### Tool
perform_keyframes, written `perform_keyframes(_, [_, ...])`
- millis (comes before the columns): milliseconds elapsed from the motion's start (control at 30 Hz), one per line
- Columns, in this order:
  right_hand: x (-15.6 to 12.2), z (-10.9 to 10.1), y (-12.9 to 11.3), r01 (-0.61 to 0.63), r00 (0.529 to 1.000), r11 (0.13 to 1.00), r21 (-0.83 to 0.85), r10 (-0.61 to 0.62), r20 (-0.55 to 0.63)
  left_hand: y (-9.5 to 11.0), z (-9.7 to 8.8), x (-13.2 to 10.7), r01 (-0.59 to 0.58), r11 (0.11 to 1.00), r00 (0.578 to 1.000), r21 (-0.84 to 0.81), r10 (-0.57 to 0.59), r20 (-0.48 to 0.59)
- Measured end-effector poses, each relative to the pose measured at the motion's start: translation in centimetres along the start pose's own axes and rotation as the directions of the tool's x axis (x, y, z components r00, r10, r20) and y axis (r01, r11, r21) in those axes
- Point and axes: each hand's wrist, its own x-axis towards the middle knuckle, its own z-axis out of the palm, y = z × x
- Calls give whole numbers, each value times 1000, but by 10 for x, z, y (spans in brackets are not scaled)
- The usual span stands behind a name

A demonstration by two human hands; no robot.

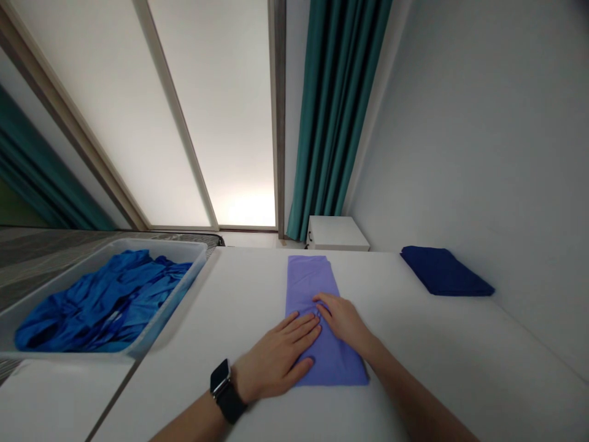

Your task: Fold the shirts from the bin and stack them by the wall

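Observation:
A lavender folded garment or cloth lies lengthwise on the white table, in a long narrow strip that widens toward me. My left hand rests flat on its left side, fingers stretched out and slightly apart, a black watch on the wrist. From the right, my right hand bends over the middle of the cloth, thumb and fingers closed together on the fabric. Small creases show where the fingertips of both hands nearly meet. Which kind of garment it is cannot be told from its folded shape.
A translucent white tub of crumpled blue fabric stands at the left. At the far right, a folded navy cloth lies against the wall. Behind the white table are a small white cabinet and teal curtains.

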Motion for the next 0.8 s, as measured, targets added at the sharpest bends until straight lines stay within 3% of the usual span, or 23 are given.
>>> perform_keyframes(233, [4, -1, 5, 10, 1000, 1000, 19, -10, 4, 5, -3, 2, 7, 1000, 1000, 15, -7, 1])
perform_keyframes(467, [11, -8, 9, 11, 995, 1000, 4, -11, 99, 4, -1, 2, 37, 997, 999, 60, -38, 10])
perform_keyframes(667, [18, -16, 2, 0, 986, 999, -49, 8, 165, 0, 4, -1, 111, 990, 993, 92, -106, -56])
perform_keyframes(800, [16, -19, -6, -5, 990, 998, -69, 15, 137, -1, 7, -4, 132, 983, 990, 129, -123, -76])
